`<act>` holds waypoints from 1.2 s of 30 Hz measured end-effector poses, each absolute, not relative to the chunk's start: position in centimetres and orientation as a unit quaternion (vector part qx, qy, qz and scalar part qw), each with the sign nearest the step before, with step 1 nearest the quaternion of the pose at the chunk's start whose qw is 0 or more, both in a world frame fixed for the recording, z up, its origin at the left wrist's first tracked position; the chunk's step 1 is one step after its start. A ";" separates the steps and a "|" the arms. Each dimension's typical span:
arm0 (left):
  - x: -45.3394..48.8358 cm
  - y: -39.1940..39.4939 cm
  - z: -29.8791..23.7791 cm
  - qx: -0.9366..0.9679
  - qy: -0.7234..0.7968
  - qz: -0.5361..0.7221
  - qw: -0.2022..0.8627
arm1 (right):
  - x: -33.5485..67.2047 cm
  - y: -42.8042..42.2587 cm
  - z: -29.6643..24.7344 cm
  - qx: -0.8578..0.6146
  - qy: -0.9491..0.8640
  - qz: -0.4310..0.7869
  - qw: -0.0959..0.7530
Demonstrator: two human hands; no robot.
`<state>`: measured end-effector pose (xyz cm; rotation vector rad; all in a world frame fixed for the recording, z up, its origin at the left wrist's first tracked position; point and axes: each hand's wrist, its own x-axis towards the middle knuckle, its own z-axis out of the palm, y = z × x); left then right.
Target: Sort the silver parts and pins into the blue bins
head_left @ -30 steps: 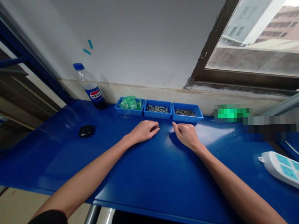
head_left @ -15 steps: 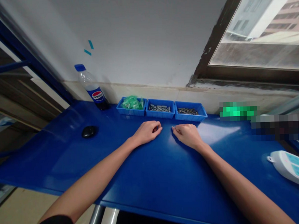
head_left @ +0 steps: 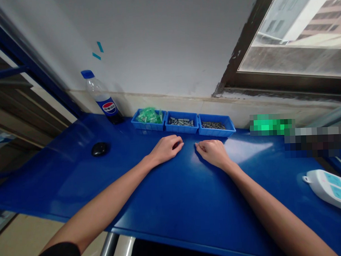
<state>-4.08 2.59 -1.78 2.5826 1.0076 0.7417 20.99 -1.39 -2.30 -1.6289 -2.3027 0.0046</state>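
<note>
My left hand (head_left: 168,148) rests on the blue tabletop (head_left: 173,202), its fingers curled toward the thumb and nothing visible in them. Across a small gap, my right hand (head_left: 213,152) lies in a loose fist, also with nothing showing in it. Just beyond the hands stand three blue bins in a row against the wall. The left bin (head_left: 148,125) has green plastic packets (head_left: 150,115) in it. Short silvery metal cylinders (head_left: 181,122) fill the middle bin (head_left: 181,130). Thin nails or screws (head_left: 213,125) lie in the right bin (head_left: 217,132). Neither hand touches a bin.
A part-full cola bottle (head_left: 106,104) stands at the back left, with a black computer mouse (head_left: 100,149) in front of it. At the right edge lies a white power strip (head_left: 330,187). Blurred-out items (head_left: 271,125) sit at the back right below the window.
The view has shifted slightly, so everything appears a little higher and further left. Both hands keep the same pose and place on the table.
</note>
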 end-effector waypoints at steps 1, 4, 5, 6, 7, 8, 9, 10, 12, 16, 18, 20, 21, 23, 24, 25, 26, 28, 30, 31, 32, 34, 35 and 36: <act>-4.2 2.8 -1.6 0.890 0.352 0.273 0.095 | 21.0 -1.4 -2.3 -0.570 -0.806 0.000 0.159; -4.6 3.8 -0.5 0.868 0.389 0.305 -0.048 | 21.0 -1.3 -2.4 -0.571 -0.806 0.002 0.156; -4.8 4.3 -0.1 0.861 0.404 0.297 -0.081 | 21.0 -1.3 -2.3 -0.570 -0.807 0.005 0.155; -4.9 4.8 0.2 0.858 0.417 0.280 -0.104 | 21.0 -1.3 -2.3 -0.570 -0.807 0.007 0.154; -5.1 5.4 0.4 0.858 0.424 0.265 -0.119 | 21.0 -1.3 -2.3 -0.570 -0.807 0.010 0.154; -5.2 5.8 0.6 0.863 0.422 0.249 -0.125 | 21.0 -1.3 -2.3 -0.569 -0.808 0.012 0.155; -5.3 6.3 0.6 0.867 0.419 0.241 -0.126 | 21.1 -1.3 -2.3 -0.569 -0.807 0.013 0.156; -5.4 6.6 0.6 0.869 0.418 0.237 -0.122 | 21.1 -1.3 -2.3 -0.569 -0.807 0.013 0.159; -5.5 7.0 0.4 0.871 0.414 0.243 -0.108 | 21.1 -1.3 -2.5 -0.569 -0.805 0.014 0.170; -5.8 7.0 0.0 0.871 0.401 0.271 -0.087 | 21.3 -1.1 -2.7 -0.574 -0.785 0.027 0.233; -6.0 6.9 -0.2 0.872 0.391 0.281 -0.087 | 21.4 -1.0 -2.6 -0.576 -0.761 0.055 0.294; -6.1 6.7 -0.5 0.874 0.379 0.289 -0.090 | 21.4 -0.8 -2.5 -0.572 -0.730 0.099 0.361; -6.1 6.5 -0.7 0.875 0.375 0.291 -0.092 | 21.4 -0.7 -2.4 -0.569 -0.712 0.123 0.392; -6.2 6.1 -0.9 0.879 0.368 0.290 -0.093 | 21.3 -0.6 -2.3 -0.562 -0.682 0.166 0.437; -6.2 5.9 -1.0 0.881 0.364 0.287 -0.093 | 21.2 -0.5 -2.2 -0.558 -0.670 0.186 0.453; -6.2 5.7 -1.0 0.884 0.361 0.282 -0.091 | 21.0 -0.4 -2.1 -0.554 -0.658 0.204 0.468; -6.3 5.5 -1.0 0.887 0.359 0.278 -0.088 | 20.9 -0.4 -2.1 -0.549 -0.647 0.220 0.481; -6.3 5.1 -1.0 0.891 0.356 0.271 -0.080 | 20.5 -0.2 -2.0 -0.541 -0.628 0.246 0.502; -6.5 4.9 -0.9 0.894 0.352 0.267 -0.072 | 20.2 -0.1 -2.1 -0.536 -0.613 0.265 0.517; -6.5 4.8 -1.0 0.897 0.348 0.265 -0.069 | 20.1 0.0 -2.2 -0.534 -0.609 0.273 0.520; -6.6 4.8 -1.0 0.900 0.343 0.261 -0.067 | 20.1 0.1 -2.3 -0.532 -0.605 0.280 0.521; -6.8 4.8 -1.2 0.907 0.332 0.249 -0.069 | 20.1 0.3 -2.4 -0.531 -0.597 0.299 0.522; -7.0 4.9 -1.3 0.911 0.328 0.241 -0.073 | 20.0 0.4 -2.5 -0.531 -0.594 0.309 0.520; -7.2 4.9 -1.4 0.914 0.323 0.233 -0.079 | 20.0 0.5 -2.5 -0.531 -0.590 0.319 0.518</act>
